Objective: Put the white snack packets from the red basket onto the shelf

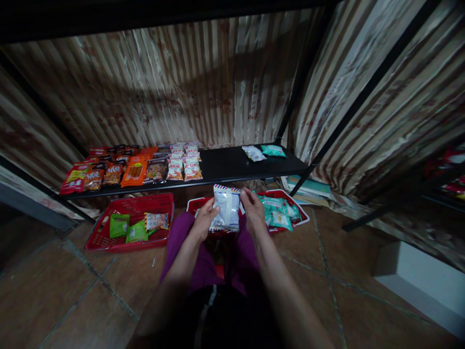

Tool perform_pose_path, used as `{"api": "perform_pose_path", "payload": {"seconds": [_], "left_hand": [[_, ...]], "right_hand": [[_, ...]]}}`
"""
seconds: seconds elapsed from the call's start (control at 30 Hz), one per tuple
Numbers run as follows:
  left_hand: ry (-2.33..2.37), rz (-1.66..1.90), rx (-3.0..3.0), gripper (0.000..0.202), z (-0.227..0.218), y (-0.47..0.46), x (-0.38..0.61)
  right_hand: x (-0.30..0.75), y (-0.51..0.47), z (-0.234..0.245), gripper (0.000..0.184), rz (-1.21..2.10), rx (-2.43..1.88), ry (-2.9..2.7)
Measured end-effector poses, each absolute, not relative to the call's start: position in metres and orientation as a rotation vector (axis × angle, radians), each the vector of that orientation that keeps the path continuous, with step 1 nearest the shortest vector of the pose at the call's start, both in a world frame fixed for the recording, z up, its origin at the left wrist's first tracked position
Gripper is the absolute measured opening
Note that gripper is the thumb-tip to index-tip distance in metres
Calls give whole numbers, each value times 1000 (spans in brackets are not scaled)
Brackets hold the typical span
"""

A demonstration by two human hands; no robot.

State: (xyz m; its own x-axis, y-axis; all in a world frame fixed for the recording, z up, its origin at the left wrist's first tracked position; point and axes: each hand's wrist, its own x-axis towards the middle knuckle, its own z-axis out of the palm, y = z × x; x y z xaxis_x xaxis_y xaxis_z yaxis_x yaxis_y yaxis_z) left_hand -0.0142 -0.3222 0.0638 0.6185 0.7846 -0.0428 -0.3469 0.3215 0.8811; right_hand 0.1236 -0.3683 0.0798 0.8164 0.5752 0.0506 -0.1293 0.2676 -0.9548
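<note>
Between my two hands is a white snack bag (227, 211) with a striped red-and-blue top edge, its printed back facing me. My left hand (205, 218) grips its left side, thumb on the front. At the upper right corner, my right hand (252, 207) pinches the bag. Below and behind the bag stands a red basket (191, 206), mostly hidden by my hands and knees. Close to my right hand, teal snack bags (279, 212) fill the right-hand red basket. On the black shelf (221, 165) ahead, rows of similar white striped bags (192, 167) stand at the middle.
Orange and red snack packs (133, 170) line the shelf's left part. A white bag (253, 153) and a teal bag (273, 150) lie at its right. The left red basket (105, 237) holds green packs (119, 225). A white box (421, 281) sits on the floor at right.
</note>
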Motion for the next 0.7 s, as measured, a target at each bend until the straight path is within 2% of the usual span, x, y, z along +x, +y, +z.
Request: {"api": "perform_pose_path", "payload": {"seconds": [0.27,0.47,0.7], "left_hand": [[478,706,1037,61,63,-327,-19],[465,682,1049,65,62,-329,-19],[503,750,1069,51,71,-327,-15]], "right_hand": [[125,-373,83,29,542,-1155,-239],[123,-373,86,26,555,-1090,-157],[123,-371,82,30,539,-1127,-209]]}}
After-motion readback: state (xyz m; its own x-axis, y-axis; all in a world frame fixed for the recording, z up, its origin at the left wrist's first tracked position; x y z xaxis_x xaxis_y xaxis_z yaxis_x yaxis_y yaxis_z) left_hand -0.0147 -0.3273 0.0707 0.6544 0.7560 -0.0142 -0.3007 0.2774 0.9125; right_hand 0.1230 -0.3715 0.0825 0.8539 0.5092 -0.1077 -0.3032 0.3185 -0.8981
